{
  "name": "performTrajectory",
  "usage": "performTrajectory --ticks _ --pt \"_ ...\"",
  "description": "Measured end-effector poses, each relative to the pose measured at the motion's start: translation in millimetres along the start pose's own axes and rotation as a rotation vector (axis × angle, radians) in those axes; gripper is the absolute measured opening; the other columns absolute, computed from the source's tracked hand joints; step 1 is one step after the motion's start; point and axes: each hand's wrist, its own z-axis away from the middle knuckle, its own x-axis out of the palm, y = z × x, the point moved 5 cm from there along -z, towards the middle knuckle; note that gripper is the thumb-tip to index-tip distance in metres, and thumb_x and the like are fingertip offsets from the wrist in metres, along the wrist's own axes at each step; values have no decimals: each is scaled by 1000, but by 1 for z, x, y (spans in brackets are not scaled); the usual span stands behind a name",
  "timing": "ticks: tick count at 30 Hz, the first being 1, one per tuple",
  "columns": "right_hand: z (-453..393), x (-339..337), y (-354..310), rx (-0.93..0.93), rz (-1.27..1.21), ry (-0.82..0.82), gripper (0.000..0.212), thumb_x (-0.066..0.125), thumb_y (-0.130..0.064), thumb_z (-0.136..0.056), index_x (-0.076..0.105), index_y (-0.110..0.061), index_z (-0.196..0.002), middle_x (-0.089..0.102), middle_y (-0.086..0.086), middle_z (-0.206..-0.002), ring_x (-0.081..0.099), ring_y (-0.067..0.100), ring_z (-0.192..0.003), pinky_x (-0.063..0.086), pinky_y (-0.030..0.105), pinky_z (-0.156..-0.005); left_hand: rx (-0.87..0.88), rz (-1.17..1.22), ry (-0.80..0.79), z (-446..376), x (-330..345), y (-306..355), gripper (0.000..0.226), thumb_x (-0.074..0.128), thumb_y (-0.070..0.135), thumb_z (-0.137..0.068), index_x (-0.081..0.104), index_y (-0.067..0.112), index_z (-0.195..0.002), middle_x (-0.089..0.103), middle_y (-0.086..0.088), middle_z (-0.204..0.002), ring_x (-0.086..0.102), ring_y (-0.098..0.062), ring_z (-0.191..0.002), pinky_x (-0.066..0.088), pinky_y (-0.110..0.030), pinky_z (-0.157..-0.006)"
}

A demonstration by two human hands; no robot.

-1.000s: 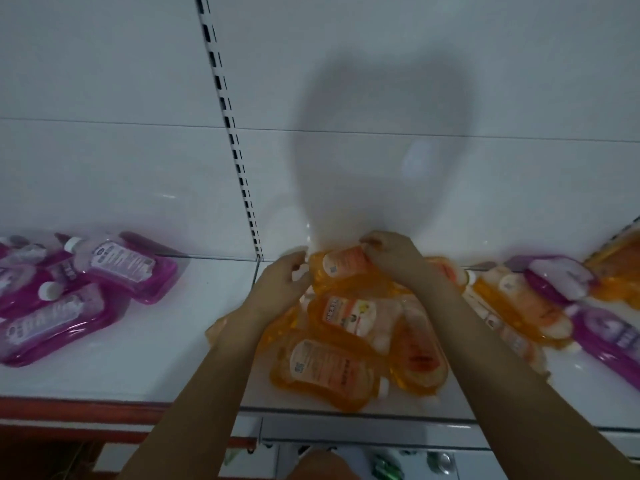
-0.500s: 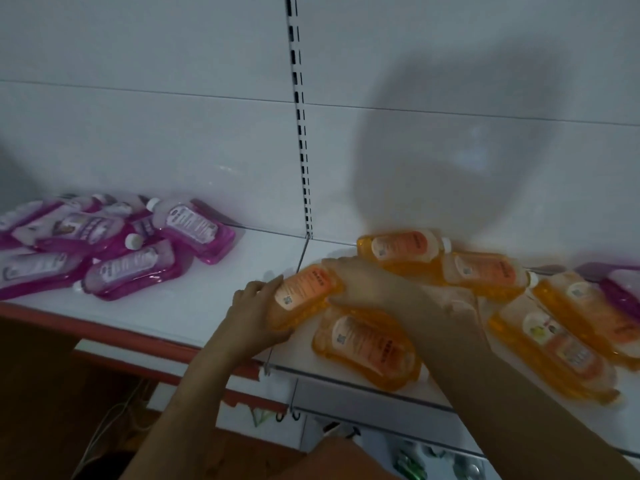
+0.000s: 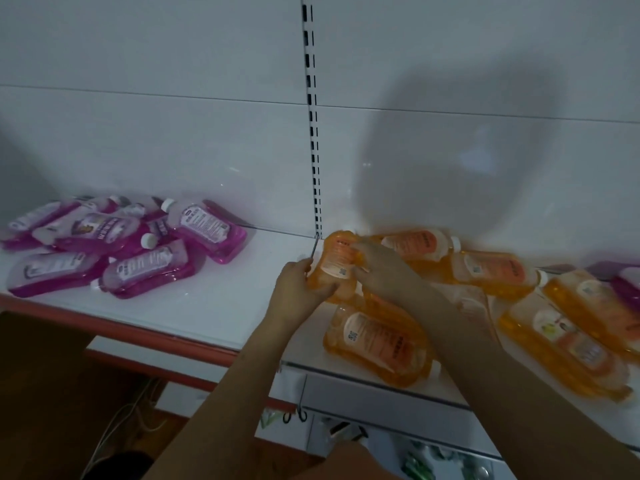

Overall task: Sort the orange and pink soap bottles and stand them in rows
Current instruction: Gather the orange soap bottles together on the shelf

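Note:
Both my hands hold one orange soap bottle point(image 3: 336, 258) near the shelf divider, tilted almost upright with its label facing me. My left hand point(image 3: 301, 289) grips its lower left side; my right hand point(image 3: 381, 268) grips its right side. Several more orange bottles lie flat around it: one point(image 3: 377, 344) near the front edge, two point(image 3: 422, 242) point(image 3: 491, 271) by the back wall, others point(image 3: 568, 344) to the right. A heap of several pink bottles point(image 3: 138, 251) lies on the left part of the shelf. One pink bottle point(image 3: 627, 282) lies at the far right edge.
The white shelf point(image 3: 221, 306) has a red front edge on the left section. A slotted upright strip point(image 3: 313, 133) runs down the back wall between the two sections. A lower shelf point(image 3: 398, 403) with small items sits below.
The held orange bottle has been lifted and turned from lying sideways to nearly upright beside the divider. The view has shifted left, showing more of the pink heap.

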Motion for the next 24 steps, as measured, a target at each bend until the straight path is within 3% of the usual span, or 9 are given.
performTrajectory --ticks 3,5,7,11,14,17,22,24 --pt "6 -4 2 0 -19 22 50 52 -26 -97 41 -16 -145 48 6 -144 52 21 -121 42 33 -97 97 -72 -77 4 8 3 51 72 43 -83 57 23 -127 55 5 -107 57 -17 -108 45 -24 -82" --pt "11 -8 1 -16 -33 47 51 51 -28 -98 39 -18 -147 44 3 -149 47 20 -129 38 34 -104 132 -130 -24 8 6 3 52 62 56 -84 53 29 -127 57 3 -114 53 -20 -114 43 -29 -88" --pt "15 -16 2 -1 -75 106 51 49 -33 -99 38 -21 -148 41 2 -151 39 18 -137 33 34 -111 187 -130 78 16 -1 15 57 59 55 -87 49 28 -136 54 -1 -128 47 -21 -121 38 -29 -93" --pt "36 -62 5 37 -213 428 51 44 -42 -100 43 -16 -143 51 3 -142 49 18 -128 38 32 -105 346 -20 143 41 -1 66 56 59 40 -92 43 24 -144 45 3 -140 43 -12 -126 41 -29 -102" --pt "73 -107 20 74 -302 716 47 45 -39 -101 47 -13 -140 58 2 -132 56 15 -118 46 33 -100 471 13 48 59 30 108 55 53 48 -93 40 29 -144 41 8 -142 40 -7 -129 39 -26 -100" --pt "123 -141 51 180 -276 902 44 48 -37 -101 49 -13 -138 59 0 -130 57 12 -114 48 32 -98 615 52 -116 82 74 148 54 53 46 -92 41 31 -142 40 12 -138 38 0 -123 37 -22 -98" --pt "226 -169 117 410 -178 1076 46 47 -39 -100 48 -16 -139 57 -2 -131 56 9 -113 49 33 -96 825 124 -390 136 150 200 53 55 39 -94 41 28 -144 38 14 -136 32 8 -120 23 -4 -96" --pt "265 -173 146 490 -119 1100 46 50 -36 -99 48 -14 -139 57 2 -132 56 14 -116 48 37 -98 874 135 -456 159 176 218 52 54 37 -95 39 30 -144 35 16 -141 26 14 -122 22 -3 -95"
